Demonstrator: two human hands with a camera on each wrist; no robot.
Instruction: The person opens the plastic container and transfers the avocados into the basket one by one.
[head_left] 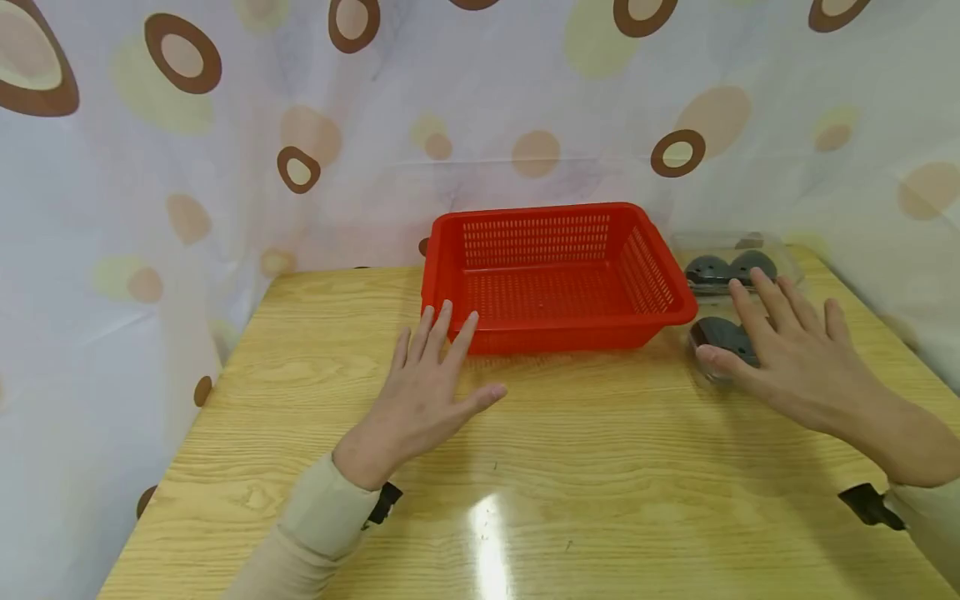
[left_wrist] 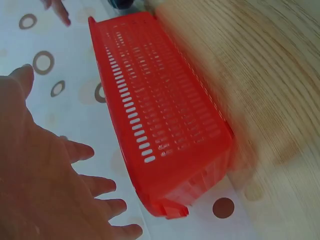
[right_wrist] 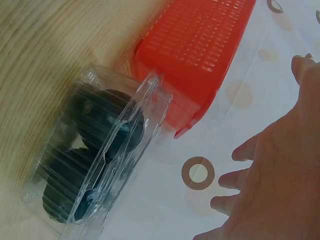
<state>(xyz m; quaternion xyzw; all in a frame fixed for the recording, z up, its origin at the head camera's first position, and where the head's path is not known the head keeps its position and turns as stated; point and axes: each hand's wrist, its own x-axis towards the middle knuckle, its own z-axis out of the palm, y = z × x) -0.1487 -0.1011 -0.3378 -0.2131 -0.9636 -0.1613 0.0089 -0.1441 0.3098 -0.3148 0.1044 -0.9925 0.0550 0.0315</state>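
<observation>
My left hand [head_left: 420,404] hovers with spread fingers by the front left corner of a red plastic basket [head_left: 555,340], its fingertips overlapping the rim in the head view. Nothing is in its grasp. Slotted walls surround the basket's bare floor. On the right, my right hand [head_left: 806,371] is likewise spread and holds nothing, above a clear plastic box [right_wrist: 155,82]. Dark, rounded objects [right_wrist: 112,122] lie inside this box, showing small holes in the head view. Part of the box is hidden behind the right hand there. The box stands close beside the basket's right end.
Both things stand on a light wood-grain table [head_left: 315,350]. Behind it hangs a white curtain [head_left: 480,100] printed with brown and yellow ovals. Dark straps [head_left: 384,502] show at both sleeve cuffs.
</observation>
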